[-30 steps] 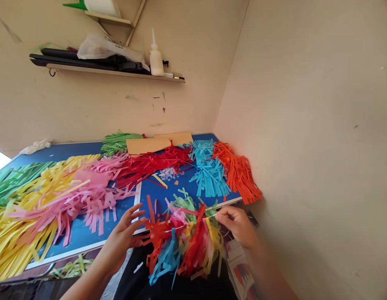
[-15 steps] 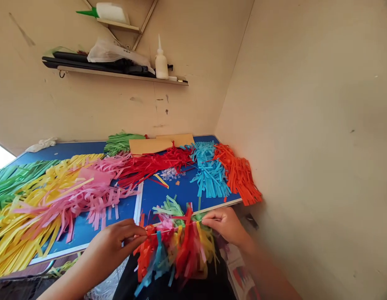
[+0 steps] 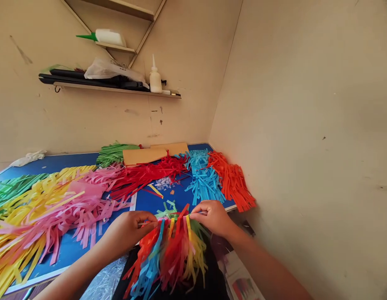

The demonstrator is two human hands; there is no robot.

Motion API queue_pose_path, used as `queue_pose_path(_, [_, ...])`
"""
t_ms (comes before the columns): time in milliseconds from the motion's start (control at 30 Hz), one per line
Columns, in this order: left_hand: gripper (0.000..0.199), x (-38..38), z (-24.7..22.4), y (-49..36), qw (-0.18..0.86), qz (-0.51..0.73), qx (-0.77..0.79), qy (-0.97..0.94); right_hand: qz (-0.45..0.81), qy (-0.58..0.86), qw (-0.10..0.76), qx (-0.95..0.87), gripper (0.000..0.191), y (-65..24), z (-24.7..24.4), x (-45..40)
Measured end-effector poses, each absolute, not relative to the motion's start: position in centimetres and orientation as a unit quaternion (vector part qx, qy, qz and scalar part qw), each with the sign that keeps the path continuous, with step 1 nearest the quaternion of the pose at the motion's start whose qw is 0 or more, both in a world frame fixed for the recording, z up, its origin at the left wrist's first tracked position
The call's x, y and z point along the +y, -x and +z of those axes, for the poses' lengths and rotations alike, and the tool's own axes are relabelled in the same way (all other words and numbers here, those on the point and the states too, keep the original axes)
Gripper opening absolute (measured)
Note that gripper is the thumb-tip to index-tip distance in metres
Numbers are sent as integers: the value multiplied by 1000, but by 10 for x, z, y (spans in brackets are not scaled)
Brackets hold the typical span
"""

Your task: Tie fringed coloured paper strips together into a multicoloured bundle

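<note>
A tassel garland (image 3: 177,254) of red, orange, blue, yellow, pink and green paper strips hangs over my lap in front of the table edge. Its string runs between my two hands. My left hand (image 3: 135,227) pinches the string at the left end of the hanging tassels, beside an orange and a blue one. Thumb and fingers of my right hand (image 3: 208,214) are closed on the string to the right, close to a yellow tassel. Several green strips stick up behind the string.
A blue table (image 3: 177,200) bears heaps of pink (image 3: 83,200), yellow (image 3: 27,208), red (image 3: 146,173), blue (image 3: 205,179) and orange strips (image 3: 232,181). Tan card sheets (image 3: 146,156) lie at the back. A wall shelf (image 3: 118,88) holds a glue bottle (image 3: 156,81). A wall rises at right.
Both hands have come a little closer together, still holding the string. The garland's tassels now hang straighter and lower. The view has tilted up, so the shelf sits lower in the picture.
</note>
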State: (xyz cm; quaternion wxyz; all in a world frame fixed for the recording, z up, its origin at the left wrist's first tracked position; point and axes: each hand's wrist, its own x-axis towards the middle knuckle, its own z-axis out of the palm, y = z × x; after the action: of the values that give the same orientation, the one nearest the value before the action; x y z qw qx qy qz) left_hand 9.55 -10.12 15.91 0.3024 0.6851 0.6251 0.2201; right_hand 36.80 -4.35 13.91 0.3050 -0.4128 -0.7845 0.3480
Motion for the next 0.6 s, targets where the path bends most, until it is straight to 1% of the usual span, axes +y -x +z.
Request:
queue_pose_path(133, [36, -77, 171, -99, 304, 245, 629, -672, 318, 419, 316, -790, 9, -361, 150, -25])
queue_pose_path(200, [38, -67, 179, -99, 284, 252, 630, -678, 297, 423, 318, -795, 10, -358, 158, -19])
queue_pose_path(267, [35, -60, 188, -100, 250, 257, 634, -685, 279, 423, 323, -799, 11, -355, 166, -16])
queue_pose_path(333, [27, -56, 195, -103, 216, 258, 645, -686, 245, 425, 344, -801, 13, -351, 171, -16])
queue_pose_path(400, [20, -57, 198, -111, 164, 254, 663, -685, 208, 443, 366, -792, 16, -345, 170, -17])
queue_pose_path(433, [20, -59, 196, -117, 135, 252, 673, -682, 211, 455, 372, -781, 18, -340, 166, -19])
queue_pose_path(500, [23, -68, 184, -132, 98, 250, 685, -677, 286, 473, 382, -740, 22, -328, 150, -25])
queue_pose_path(600, [32, -91, 145, -154, 114, 249, 678, -682, 457, 446, 416, -647, 28, -312, 114, -43])
